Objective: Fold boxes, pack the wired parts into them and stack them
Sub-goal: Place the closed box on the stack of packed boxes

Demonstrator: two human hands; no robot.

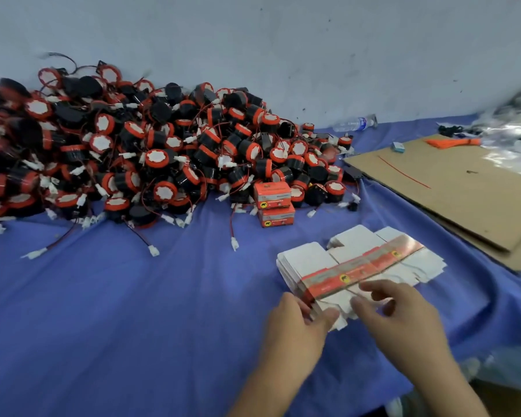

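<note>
A fanned stack of flat, unfolded white boxes with a red-orange band [358, 266] lies on the blue cloth [133, 311] at centre right. My left hand [298, 326] pinches the stack's near left corner between thumb and fingers. My right hand [400, 317] rests its spread fingers on the stack's near edge. Two folded red-and-white boxes [273, 203] stand stacked beside a big heap of black-and-red round wired parts [151, 152] with white connectors at the back left.
A sheet of brown cardboard [451, 188] lies at the right, with a red wire and an orange bundle [451, 142] on it. A plastic water bottle [354, 123] lies against the wall. Crumpled clear plastic [515, 136] sits at the far right.
</note>
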